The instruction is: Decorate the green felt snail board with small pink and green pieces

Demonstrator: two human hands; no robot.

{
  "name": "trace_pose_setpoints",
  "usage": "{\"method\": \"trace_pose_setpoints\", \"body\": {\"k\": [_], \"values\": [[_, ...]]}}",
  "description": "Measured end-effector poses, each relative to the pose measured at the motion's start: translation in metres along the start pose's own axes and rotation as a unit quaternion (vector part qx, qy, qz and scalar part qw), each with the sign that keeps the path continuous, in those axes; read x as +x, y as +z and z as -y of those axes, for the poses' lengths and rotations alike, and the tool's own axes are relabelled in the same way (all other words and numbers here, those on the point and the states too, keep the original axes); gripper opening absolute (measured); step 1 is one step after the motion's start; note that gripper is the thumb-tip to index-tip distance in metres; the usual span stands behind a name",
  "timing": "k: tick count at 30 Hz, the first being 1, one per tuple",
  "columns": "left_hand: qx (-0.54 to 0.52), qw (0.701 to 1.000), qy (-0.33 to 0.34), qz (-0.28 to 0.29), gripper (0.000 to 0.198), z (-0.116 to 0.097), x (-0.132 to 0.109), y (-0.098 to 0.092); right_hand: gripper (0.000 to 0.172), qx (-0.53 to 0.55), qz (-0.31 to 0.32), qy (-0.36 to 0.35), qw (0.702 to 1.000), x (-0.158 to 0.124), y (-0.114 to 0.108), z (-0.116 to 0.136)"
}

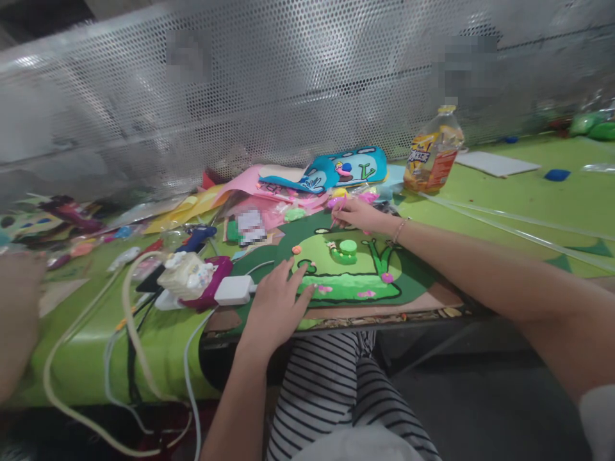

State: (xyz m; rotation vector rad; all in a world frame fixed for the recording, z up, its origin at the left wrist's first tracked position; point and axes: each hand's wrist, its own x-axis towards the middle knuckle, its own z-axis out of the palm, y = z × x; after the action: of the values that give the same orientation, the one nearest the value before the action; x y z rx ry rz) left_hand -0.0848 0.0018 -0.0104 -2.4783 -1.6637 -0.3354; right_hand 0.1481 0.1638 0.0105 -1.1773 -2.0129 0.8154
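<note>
A green craft picture (355,291) lies on the table, with a raised green snail-like figure (344,251), plant shapes (383,256) and small pink pieces on a light green scene. My left hand (276,304) rests on the picture's left edge, fingers spread, holding nothing. Over the picture's top edge, my right hand (358,216) pinches a thin pink stick-like tool (337,214) that points down towards the picture. Just behind that hand are small bright pink and yellow lumps (339,194), partly hidden by it.
A bottle with an orange label (431,157) stands behind right. Blue craft sheets (355,168) lie at the back against a perforated metal panel (288,83). A cream and purple power strip (192,282), white plug (234,290) and cables sit left. Another blurred arm (19,320) enters at far left.
</note>
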Motion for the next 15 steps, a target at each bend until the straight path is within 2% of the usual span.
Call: {"method": "trace_pose_setpoints", "body": {"k": [15], "values": [[0.006, 1.000, -0.004, 0.002, 0.056, -0.0009, 0.0014, 0.0015, 0.021, 0.029, 0.015, 0.044, 0.998, -0.0006, 0.0013, 0.0026]]}}
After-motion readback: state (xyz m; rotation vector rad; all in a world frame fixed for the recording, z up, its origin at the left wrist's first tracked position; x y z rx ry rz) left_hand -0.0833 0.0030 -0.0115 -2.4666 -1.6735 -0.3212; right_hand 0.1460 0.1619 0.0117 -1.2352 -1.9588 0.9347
